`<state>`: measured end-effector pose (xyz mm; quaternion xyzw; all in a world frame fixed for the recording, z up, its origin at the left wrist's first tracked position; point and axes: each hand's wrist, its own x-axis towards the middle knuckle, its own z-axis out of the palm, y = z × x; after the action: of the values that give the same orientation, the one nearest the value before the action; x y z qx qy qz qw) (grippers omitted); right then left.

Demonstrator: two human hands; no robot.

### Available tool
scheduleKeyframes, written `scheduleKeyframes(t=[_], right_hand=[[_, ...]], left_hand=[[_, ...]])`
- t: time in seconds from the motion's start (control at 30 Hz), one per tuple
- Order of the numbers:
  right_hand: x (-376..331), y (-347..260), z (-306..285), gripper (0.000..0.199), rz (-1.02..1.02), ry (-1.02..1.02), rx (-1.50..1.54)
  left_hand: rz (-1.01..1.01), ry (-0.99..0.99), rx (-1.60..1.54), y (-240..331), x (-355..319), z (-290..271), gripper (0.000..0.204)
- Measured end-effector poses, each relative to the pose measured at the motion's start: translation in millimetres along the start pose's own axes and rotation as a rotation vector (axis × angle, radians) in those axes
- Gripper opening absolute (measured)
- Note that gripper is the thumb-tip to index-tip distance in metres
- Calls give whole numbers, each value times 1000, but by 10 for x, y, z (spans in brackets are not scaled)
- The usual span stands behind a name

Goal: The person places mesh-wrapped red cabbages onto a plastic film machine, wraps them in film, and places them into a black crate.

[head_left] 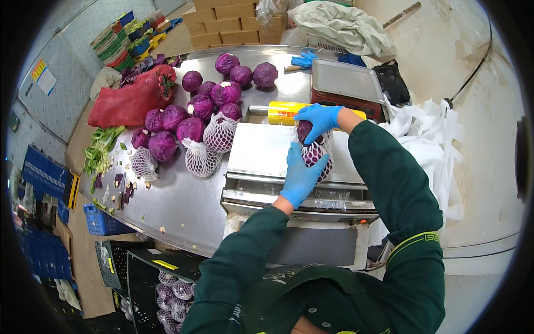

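Cabbage: my red cabbage [315, 151], round, purple, in white foam netting.
Left hand [300, 175]: gloved blue, cupping its near side.
Right hand [318, 118]: gloved, gripping its top.

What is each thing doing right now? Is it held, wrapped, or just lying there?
Netted red cabbage: held over the wrapping machine by both hands.
Left hand: gloved, cupping the cabbage's side.
Right hand: gloved, gripping the cabbage's top.
Film roll: lying behind the machine plate.
Bare cabbages: piled loose on the table.
Netted cabbages: lying beside the pile.
Red mesh sack: lying slumped on the table.
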<state>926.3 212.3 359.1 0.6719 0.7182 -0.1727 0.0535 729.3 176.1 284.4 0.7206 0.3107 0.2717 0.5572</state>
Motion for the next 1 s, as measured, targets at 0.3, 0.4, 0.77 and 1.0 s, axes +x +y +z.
scheduleKeyframes(t=[0.3, 0.4, 0.77, 1.0], right_hand=[[-1069, -195, 611, 43, 74, 608, 775], [-1733, -78, 1011, 43, 261, 645, 467], [-2005, -199, 2010, 68, 588, 301, 526], [-1545, -969, 1761, 69, 415, 362, 1230]], left_hand=[[62, -98, 236, -157, -586, -676, 85], [30, -28, 269, -5, -769, -819, 63], [173, 10, 1075, -602, -602, -620, 36], [106, 32, 750, -770, -504, -777, 23]])
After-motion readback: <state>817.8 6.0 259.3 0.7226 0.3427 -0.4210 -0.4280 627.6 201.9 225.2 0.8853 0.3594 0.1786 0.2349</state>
